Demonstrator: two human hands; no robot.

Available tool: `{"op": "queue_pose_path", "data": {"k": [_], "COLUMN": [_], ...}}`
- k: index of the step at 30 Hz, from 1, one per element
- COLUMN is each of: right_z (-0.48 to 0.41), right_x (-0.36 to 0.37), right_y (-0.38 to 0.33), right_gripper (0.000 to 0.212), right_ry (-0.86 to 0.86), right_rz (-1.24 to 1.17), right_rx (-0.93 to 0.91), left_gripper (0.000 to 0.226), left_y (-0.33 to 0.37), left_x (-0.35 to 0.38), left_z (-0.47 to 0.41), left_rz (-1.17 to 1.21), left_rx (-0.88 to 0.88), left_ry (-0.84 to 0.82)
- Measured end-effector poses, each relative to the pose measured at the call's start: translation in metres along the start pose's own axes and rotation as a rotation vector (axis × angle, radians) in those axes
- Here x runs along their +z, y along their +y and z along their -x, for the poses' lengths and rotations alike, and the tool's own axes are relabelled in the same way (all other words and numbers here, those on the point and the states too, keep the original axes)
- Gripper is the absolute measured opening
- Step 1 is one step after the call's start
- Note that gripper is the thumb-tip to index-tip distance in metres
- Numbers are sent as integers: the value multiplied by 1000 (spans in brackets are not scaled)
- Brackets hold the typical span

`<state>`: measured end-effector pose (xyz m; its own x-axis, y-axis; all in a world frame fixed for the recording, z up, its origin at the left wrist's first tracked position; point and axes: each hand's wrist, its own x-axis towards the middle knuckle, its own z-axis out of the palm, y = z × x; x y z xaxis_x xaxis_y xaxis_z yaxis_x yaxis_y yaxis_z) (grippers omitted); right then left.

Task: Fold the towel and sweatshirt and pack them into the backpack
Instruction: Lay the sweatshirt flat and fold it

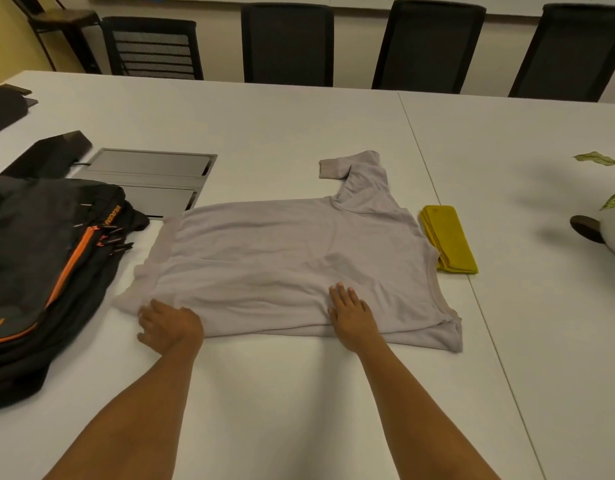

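A pale grey sweatshirt [285, 258] lies spread on the white table [264, 393], its near side folded over and one sleeve reaching toward the far side. My left hand [169, 325] rests on its near left edge with the fingers curled over the fabric. My right hand [353, 315] presses flat on the near right part, fingers straight. A folded yellow towel [448, 239] lies just right of the sweatshirt. The black backpack [39, 271] with orange zip trim lies at the left, touching the sweatshirt's hem area.
A grey cable hatch [153, 174] sits in the table behind the backpack, with dark objects [46, 157] further left. A potted plant [607, 226] stands at the right edge. Black chairs [287, 43] line the far side.
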<state>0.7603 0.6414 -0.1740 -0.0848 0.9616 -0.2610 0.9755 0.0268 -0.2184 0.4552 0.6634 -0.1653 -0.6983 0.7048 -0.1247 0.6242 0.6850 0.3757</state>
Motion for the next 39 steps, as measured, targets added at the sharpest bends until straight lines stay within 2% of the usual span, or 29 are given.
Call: {"op": "queue_pose_path", "data": {"k": [2,5,8,11,14,16,18,24,26,28,30,32,37,39], "right_z": [-1,-3,-4,-4,-2,0,2,6,4,2,-2,-6,-15,-15], "right_x": [2,6,6,5,5,5,6,20,20,11,9,11,12,13], "right_y": [-9,-16,-21,-26,-31,-34,-37,-37,-38,-42,-40,-36,-30,-26], "right_gripper": [52,53,53,51,50,50,50,59,61,77,83,79,75,87], "right_ry": [1,-16,-5,13,69,101,112,88,69,78,127,155,202,197], "right_rz": [-13,-21,-28,1,13,14,16,39,57,42,9,-9,-31,-20], "right_rx": [15,68,118,165,232,271,291,296,295,298,302,276,212,197], "left_gripper": [62,57,43,38,43,39,33,31,32,33,34,32,26,33], "left_y": [-5,-13,-16,-9,-1,-4,-15,-40,-40,-35,-25,-11,33,49], "left_x": [-4,-10,-13,-23,-41,-50,-55,-47,-40,-34,-28,-18,15,26], "left_z": [-12,-27,-35,-35,-37,-43,-53,-74,-75,-74,-69,-60,-15,7], "left_rz": [57,62,69,172,400,436,385,91,-4,-64,-57,-24,41,25], "left_rx": [-102,-121,23,189,205,222,229,253,252,280,384,540,848,944], "left_ry": [-24,-12,73,237,216,222,207,17,27,101,152,141,22,-74]}}
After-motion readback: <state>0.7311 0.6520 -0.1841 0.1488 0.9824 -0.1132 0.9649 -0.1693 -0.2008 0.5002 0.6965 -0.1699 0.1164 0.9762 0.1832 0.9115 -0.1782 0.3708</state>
